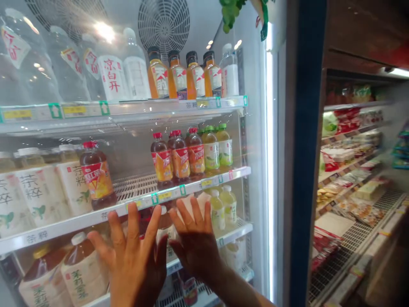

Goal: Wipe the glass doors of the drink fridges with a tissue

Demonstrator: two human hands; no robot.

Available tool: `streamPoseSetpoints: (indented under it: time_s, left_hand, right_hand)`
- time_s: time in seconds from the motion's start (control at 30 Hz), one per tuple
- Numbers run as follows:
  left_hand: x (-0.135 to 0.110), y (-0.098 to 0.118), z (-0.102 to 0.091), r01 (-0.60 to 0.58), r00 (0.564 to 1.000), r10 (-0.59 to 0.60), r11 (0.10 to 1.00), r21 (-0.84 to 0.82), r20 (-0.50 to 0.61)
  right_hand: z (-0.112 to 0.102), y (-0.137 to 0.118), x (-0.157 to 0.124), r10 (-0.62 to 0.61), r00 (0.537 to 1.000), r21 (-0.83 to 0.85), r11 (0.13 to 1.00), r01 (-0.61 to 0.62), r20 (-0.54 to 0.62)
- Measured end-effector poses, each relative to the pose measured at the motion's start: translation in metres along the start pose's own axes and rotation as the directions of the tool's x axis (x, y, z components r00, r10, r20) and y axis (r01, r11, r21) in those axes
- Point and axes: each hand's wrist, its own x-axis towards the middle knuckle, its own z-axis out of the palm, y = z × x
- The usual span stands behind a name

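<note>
My left hand [136,251] is raised with its fingers spread, holding nothing, in front of the lower shelves of a lit drinks fridge. To its right, my right hand [194,238] is also open, palm toward the shelves. Whether either hand touches a pane of glass, I cannot tell. Just above the fingertips runs the middle shelf edge [121,209]. On that shelf stand a red-capped iced tea bottle [97,177] at left and several more red-capped bottles [180,157] further right. Bottles behind my hands are partly hidden.
White-labelled tea bottles [35,196] fill the left of the middle shelf. Water bottles [111,70] and amber black-capped bottles [194,76] line the top shelf. Green-capped bottles [225,147] stand at right. Beyond the dark upright frame [303,153] is a food display [354,179].
</note>
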Motion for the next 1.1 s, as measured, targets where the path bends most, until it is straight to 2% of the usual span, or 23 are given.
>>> streamPoseSetpoints:
  time_s: [0.13, 0.2, 0.37, 0.53, 0.73, 0.9, 1.1]
  left_hand:
    - [0.007, 0.04, 0.017, 0.043, 0.999, -0.043, 0.999, 0.007, -0.008]
    - [0.006, 0.059, 0.025, 0.056, 0.998, -0.056, 0.998, 0.025, 0.002]
    - [-0.001, 0.099, 0.047, 0.091, 0.996, -0.091, 0.995, 0.052, -0.007]
    - [0.002, 0.127, 0.062, 0.088, 0.996, -0.085, 0.994, 0.072, -0.036]
    - [-0.016, 0.144, 0.076, 0.107, 0.994, -0.109, 0.988, 0.113, 0.018]
    - [-0.035, 0.149, 0.082, 0.121, 0.992, -0.125, 0.984, 0.129, 0.018]
    - [-0.05, 0.148, 0.074, 0.184, 0.978, -0.196, 0.97, 0.16, 0.064]
  right_hand:
    - [-0.011, 0.05, 0.005, 0.075, 0.997, -0.027, 0.997, -0.076, -0.012]
    - [-0.015, 0.068, -0.004, 0.075, 0.997, -0.019, 0.997, -0.074, 0.01]
    - [-0.018, 0.097, -0.043, 0.001, 1.0, 0.033, 0.999, -0.002, 0.022]
    - [-0.022, 0.127, -0.041, 0.009, 1.0, 0.062, 0.998, -0.008, -0.015]
    - [-0.027, 0.13, -0.087, -0.009, 0.998, 0.129, 0.992, 0.002, 0.056]
    - [-0.028, 0.133, -0.098, 0.054, 0.992, 0.168, 0.983, -0.073, 0.118]
    - [-0.024, 0.117, -0.119, 0.073, 0.994, 0.236, 0.968, -0.089, 0.078]
